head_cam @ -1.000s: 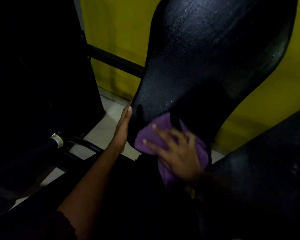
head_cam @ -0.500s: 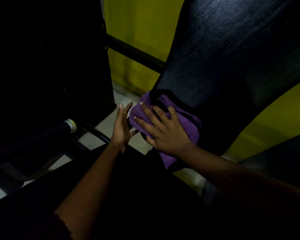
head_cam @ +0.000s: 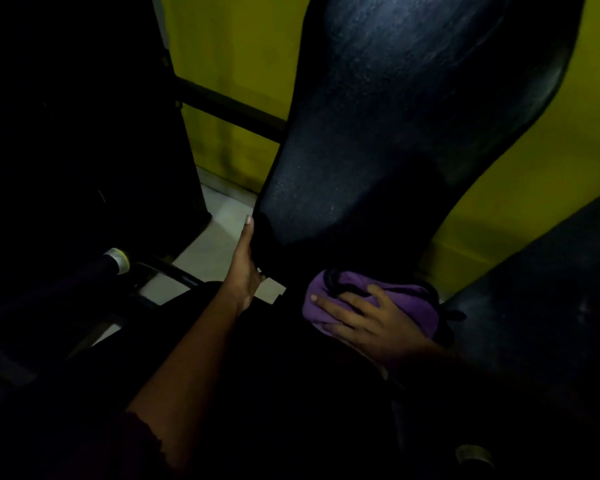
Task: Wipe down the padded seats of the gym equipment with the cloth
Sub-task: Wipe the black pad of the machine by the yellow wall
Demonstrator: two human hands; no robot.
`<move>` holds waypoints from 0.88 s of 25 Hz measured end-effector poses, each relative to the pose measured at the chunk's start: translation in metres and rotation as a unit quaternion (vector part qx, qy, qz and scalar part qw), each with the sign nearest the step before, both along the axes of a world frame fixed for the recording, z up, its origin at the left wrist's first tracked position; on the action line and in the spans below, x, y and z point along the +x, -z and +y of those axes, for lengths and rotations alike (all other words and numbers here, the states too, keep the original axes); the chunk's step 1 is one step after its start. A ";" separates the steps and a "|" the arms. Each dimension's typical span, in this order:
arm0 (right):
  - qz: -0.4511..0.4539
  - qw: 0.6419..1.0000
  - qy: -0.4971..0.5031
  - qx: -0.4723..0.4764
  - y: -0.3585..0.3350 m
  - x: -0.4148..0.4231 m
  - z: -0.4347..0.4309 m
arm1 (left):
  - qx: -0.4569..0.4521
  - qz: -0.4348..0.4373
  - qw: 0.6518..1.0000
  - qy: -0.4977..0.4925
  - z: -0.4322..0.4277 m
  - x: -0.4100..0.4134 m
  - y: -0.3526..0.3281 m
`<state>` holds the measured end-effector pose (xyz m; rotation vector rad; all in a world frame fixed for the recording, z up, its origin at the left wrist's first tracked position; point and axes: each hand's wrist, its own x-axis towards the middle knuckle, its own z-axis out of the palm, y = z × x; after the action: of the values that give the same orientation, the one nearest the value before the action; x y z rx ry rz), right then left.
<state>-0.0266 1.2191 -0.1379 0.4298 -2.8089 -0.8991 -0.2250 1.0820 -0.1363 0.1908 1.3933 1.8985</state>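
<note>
Dim scene, most of the frame in shadow. Right hand [head_cam: 374, 320] flat on the cloth [head_cam: 388, 303], fingers [head_cam: 329, 301] spread and pointing left, palm pressing the purple fabric down; no pinch, no closed grasp, just an open hand laid over it. Cloth bunched under and around that hand, at the narrow lower end of the pad [head_cam: 409, 133], purple showing above the knuckles and out past the fingertips to the left. Dark cord or strap [head_cam: 336, 287] curling across the cloth just above the fingers; cannot tell what it belongs to.

Left hand [head_cam: 245, 268] just left of the cloth, apart from it, held edge-on and straight, fingers together and extended upward along the pad's left edge, fingertip [head_cam: 248, 221] touching that edge. Not gripping anything: open, braced against the side of the padding. Bare forearm [head_cam: 187, 358] running down and left from it to a dark sleeve [head_cam: 142, 441].

Pad black, glossy, widening upward and away from both hands, tilted up toward the top of the frame. Second black pad [head_cam: 541, 323] to the right of the right hand, close beside the cloth. Yellow wall [head_cam: 232, 64] behind, crossed by a dark bar [head_cam: 229, 109]. Pale floor [head_cam: 205, 258] visible left of the left hand, with a dark tube ending in a light cap [head_cam: 118, 259] further left.
</note>
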 end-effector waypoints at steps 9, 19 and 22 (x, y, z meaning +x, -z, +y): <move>0.096 0.992 0.044 -0.076 -0.041 -0.063 -0.025 | -0.017 0.126 0.992 0.000 0.018 -0.026 -0.060; 0.141 0.989 -0.014 -0.035 -0.139 -0.145 0.032 | 0.028 0.051 0.998 0.023 0.039 -0.036 -0.091; 0.180 0.982 0.051 -0.028 -0.192 -0.123 0.065 | -0.055 0.109 0.992 0.035 0.048 -0.042 -0.104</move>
<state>-0.1499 1.2845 0.0544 0.1009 -2.5333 -0.8195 -0.2667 1.1300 -0.0321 0.3974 1.6105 1.7789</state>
